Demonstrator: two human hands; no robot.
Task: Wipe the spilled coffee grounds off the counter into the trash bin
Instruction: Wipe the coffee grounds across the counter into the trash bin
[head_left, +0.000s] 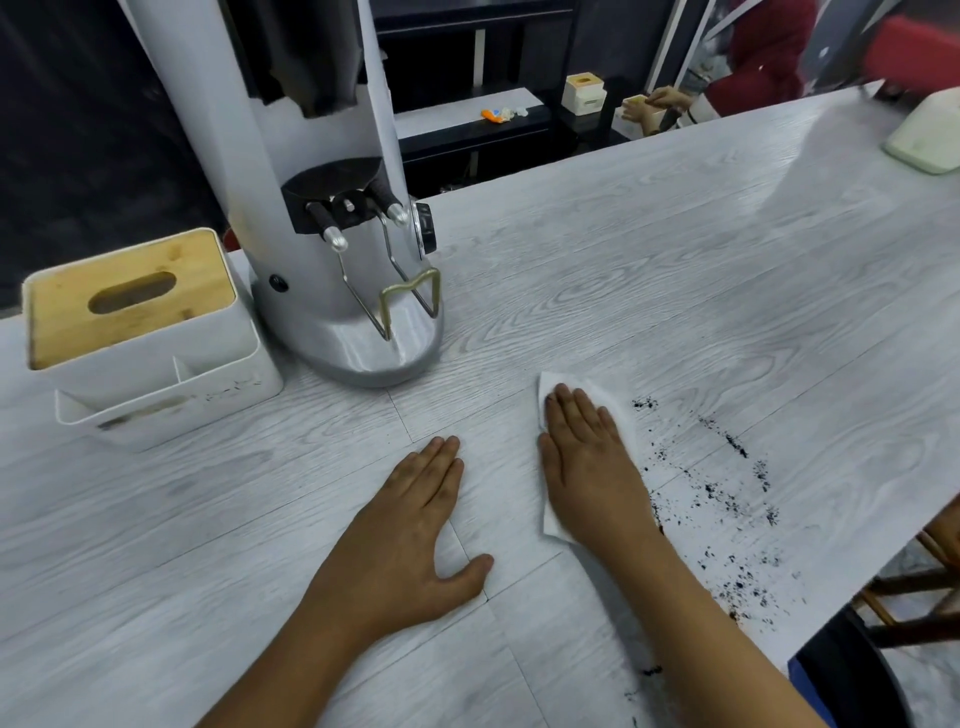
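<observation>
Pressing flat, right hand (587, 457) pins tissue (618, 415) beside what look like grounds (727, 499).

My feed is evenly bright from soft overhead light, with a pale sheen of glare on the far right of the counter (810, 171). Shadows under the hands are faint. The wide lens bends the coffee grinder (332, 208) and counter edges. The upper right corner is blurred; the centre stays sharp.

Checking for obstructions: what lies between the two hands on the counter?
Head view: only bare counter lies between the left hand and the right hand, which presses a white tissue.
</observation>
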